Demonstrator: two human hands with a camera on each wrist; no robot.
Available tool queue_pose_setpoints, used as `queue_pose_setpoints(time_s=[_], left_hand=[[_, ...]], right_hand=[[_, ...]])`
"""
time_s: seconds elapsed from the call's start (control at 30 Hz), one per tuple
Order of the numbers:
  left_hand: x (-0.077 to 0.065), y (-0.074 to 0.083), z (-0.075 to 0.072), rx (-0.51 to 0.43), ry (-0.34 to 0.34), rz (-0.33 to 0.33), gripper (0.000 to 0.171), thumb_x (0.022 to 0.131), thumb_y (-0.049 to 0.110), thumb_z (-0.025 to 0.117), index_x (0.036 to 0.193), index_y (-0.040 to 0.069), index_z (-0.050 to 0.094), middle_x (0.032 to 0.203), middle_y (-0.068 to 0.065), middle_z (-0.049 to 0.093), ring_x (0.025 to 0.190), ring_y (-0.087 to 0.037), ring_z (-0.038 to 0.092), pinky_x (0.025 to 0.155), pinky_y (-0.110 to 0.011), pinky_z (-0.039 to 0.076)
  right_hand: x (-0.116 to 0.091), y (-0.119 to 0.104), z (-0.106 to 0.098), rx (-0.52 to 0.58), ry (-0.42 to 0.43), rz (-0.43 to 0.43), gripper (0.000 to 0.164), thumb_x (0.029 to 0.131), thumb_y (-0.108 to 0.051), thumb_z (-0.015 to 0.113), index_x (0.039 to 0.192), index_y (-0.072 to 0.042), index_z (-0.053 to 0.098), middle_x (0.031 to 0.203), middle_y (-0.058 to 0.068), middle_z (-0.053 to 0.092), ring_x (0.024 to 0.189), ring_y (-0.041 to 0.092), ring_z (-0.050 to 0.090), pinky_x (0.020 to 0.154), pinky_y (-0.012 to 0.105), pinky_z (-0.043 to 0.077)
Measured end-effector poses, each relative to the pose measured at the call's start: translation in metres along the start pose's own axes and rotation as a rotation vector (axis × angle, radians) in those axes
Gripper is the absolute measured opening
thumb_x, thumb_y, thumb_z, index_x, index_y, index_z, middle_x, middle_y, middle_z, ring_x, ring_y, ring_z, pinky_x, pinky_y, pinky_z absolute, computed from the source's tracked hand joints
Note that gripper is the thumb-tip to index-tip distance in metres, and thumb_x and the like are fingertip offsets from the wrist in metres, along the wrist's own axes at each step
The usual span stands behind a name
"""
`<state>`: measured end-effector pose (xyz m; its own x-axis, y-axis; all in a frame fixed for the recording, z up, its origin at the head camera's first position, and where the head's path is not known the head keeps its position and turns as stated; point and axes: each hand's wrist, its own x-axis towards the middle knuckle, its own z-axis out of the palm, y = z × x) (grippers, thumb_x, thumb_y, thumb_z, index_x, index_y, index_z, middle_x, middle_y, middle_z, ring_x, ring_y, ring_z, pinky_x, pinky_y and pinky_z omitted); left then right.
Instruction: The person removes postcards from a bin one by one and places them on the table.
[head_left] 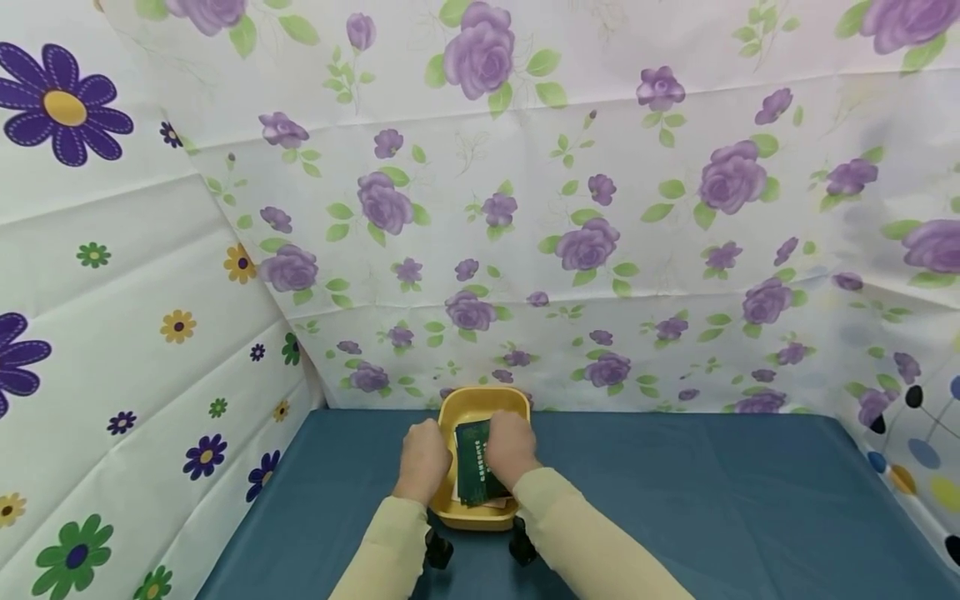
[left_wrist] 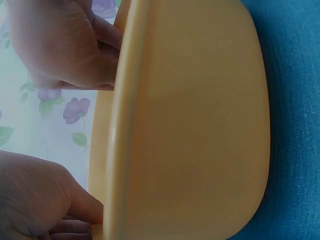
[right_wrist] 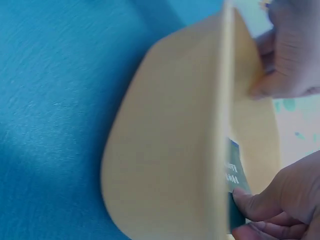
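A yellow plastic basin [head_left: 480,522] sits on the table. Inside it lies a flat, dark green card [head_left: 471,458] with pale lettering, over a whitish sheet. My left hand [head_left: 424,460] is at the basin's left side, fingers curled at the rim; the fingertips are partly hidden. Over the right half of the basin, my right hand [head_left: 512,448] covers part of the card. From the right wrist view, the right hand [right_wrist: 290,200] pinches the green card [right_wrist: 235,172] between thumb and fingers, while the left hand [right_wrist: 295,55] appears at the opposite wall.
Blue cloth [head_left: 675,492] covers the table. White flowered sheeting [head_left: 525,208] hangs behind the basin, with more sheeting at both sides. Small black devices [head_left: 438,550] show below the wrists, close to the basin's front.
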<state>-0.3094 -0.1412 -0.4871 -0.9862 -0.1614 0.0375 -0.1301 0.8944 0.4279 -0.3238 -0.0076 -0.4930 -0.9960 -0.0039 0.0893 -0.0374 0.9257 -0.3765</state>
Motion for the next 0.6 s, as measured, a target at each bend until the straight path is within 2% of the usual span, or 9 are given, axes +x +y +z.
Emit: queue_pose_setpoints(time_s=[0.1, 0.17, 0.27, 0.37, 0.47, 0.6], left_hand=[[0.000, 0.000, 0.000, -0.003, 0.005, -0.001, 0.012, 0.084, 0.000, 0.062, 0.095, -0.003, 0.064, 0.076, -0.015, 0.066, 0.054, -0.020, 0.062, 0.044, -0.030, 0.049], [0.000, 0.000, 0.001, -0.003, 0.006, -0.003, 0.012, 0.084, 0.000, 0.062, 0.095, -0.003, 0.064, 0.076, -0.015, 0.065, 0.054, -0.020, 0.062, 0.044, -0.030, 0.049], [0.001, 0.000, 0.002, -0.004, 0.003, -0.009, 0.013, 0.083, 0.000, 0.062, 0.096, -0.002, 0.063, 0.075, -0.014, 0.065, 0.055, -0.020, 0.062, 0.045, -0.030, 0.049], [0.001, 0.001, 0.002, -0.004, 0.002, -0.014, 0.014, 0.083, 0.000, 0.063, 0.097, -0.003, 0.063, 0.074, -0.014, 0.064, 0.056, -0.021, 0.062, 0.047, -0.032, 0.051], [0.001, 0.002, 0.001, -0.002, 0.002, -0.022, 0.014, 0.082, 0.000, 0.064, 0.097, -0.003, 0.063, 0.073, -0.014, 0.064, 0.057, -0.022, 0.063, 0.049, -0.034, 0.052], [0.000, 0.003, 0.001, 0.008, -0.001, -0.031, 0.012, 0.083, 0.001, 0.063, 0.094, -0.002, 0.063, 0.071, -0.013, 0.063, 0.055, -0.021, 0.062, 0.047, -0.032, 0.050]], right_hand=[[0.002, 0.005, -0.007, 0.056, 0.004, -0.012, 0.013, 0.081, -0.001, 0.065, 0.093, -0.003, 0.065, 0.068, 0.010, 0.063, 0.051, 0.019, 0.058, 0.044, 0.030, 0.047], [0.003, 0.009, -0.010, 0.089, -0.001, -0.019, 0.014, 0.080, 0.000, 0.064, 0.094, -0.002, 0.064, 0.066, 0.010, 0.062, 0.050, 0.018, 0.058, 0.043, 0.029, 0.046], [0.003, 0.016, -0.016, 0.180, -0.021, -0.026, 0.006, 0.080, 0.001, 0.061, 0.082, -0.004, 0.060, 0.056, 0.005, 0.051, 0.043, 0.016, 0.050, 0.038, 0.027, 0.038], [0.005, 0.023, -0.021, 0.267, -0.031, -0.034, 0.021, 0.080, 0.001, 0.061, 0.065, -0.010, 0.050, 0.047, -0.001, 0.034, 0.037, 0.013, 0.039, 0.035, 0.025, 0.031], [0.007, 0.031, -0.026, 0.325, -0.031, -0.036, 0.036, 0.079, -0.003, 0.067, 0.058, -0.014, 0.040, 0.046, -0.004, 0.025, 0.037, 0.013, 0.032, 0.038, 0.026, 0.031], [0.010, 0.042, -0.032, 0.395, -0.050, -0.011, 0.042, 0.077, -0.012, 0.074, 0.056, -0.015, 0.038, 0.045, -0.004, 0.027, 0.038, 0.013, 0.035, 0.045, 0.027, 0.037]])
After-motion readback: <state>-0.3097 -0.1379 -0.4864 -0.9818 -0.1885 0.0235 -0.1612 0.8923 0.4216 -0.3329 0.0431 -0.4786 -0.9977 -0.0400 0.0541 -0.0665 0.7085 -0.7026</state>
